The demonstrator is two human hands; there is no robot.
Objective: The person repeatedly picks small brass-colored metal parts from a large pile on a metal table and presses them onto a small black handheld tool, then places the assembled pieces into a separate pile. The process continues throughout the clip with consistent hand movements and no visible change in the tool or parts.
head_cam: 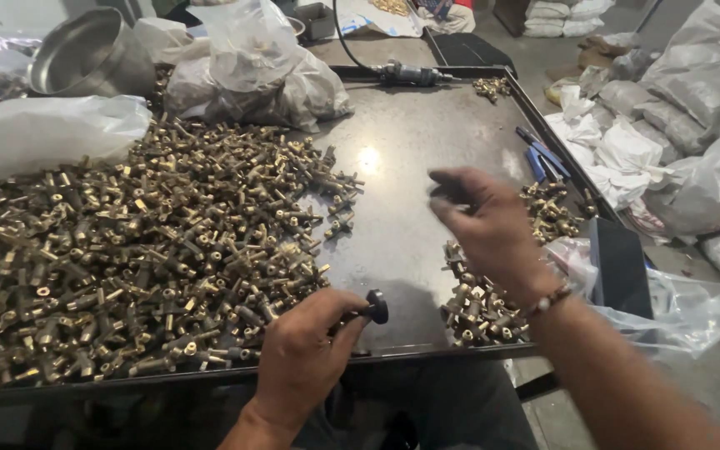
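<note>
1. My left hand point(302, 354) sits at the near edge of the bench point(402, 158), fingers closed around a small part with a black knob point(377, 307) sticking out to the right.
2. My right hand point(489, 229) is raised over the bench, blurred; its fingers look curled, but I cannot tell whether they hold anything.
3. A big pile of brass fittings point(127, 250) covers the bench's left side, just beside my left hand.
4. A smaller heap point(481, 308) lies under my right wrist.
5. Blue pliers point(543, 157) lie by the right rim, a steel bowl point(85, 54) and plastic bags point(252, 67) at the far left.
</note>
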